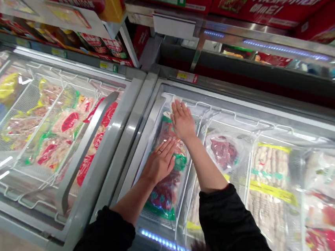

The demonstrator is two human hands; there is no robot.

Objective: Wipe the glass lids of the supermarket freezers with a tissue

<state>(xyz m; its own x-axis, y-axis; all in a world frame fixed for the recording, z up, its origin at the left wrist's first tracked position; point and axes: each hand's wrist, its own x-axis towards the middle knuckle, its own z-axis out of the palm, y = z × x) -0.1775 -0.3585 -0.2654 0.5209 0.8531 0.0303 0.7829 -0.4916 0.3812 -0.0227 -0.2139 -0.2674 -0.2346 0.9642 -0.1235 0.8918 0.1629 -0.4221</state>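
Observation:
My right hand [183,121] lies flat near the far left corner of the freezer's glass lid [231,108], fingers stretched out. A bit of white material, perhaps a cloth or tissue, shows at its fingertips; the rest is hidden under the hand. My left hand [159,160], with a ring on one finger, rests flat on the glass nearer to me, its fingertips close to my right wrist. Beneath the glass, under both hands, are green-edged packs of dark red meat [165,194]. Right of them sits a clear bag of red meat [224,150].
On the left stands another glass-topped freezer with bagged food [62,123] and a raised grey handle [86,153]. Long pale packs [270,163] lie in wire compartments to the right. Shelves with red boxes [261,8] and a metal rail overhang the far edge.

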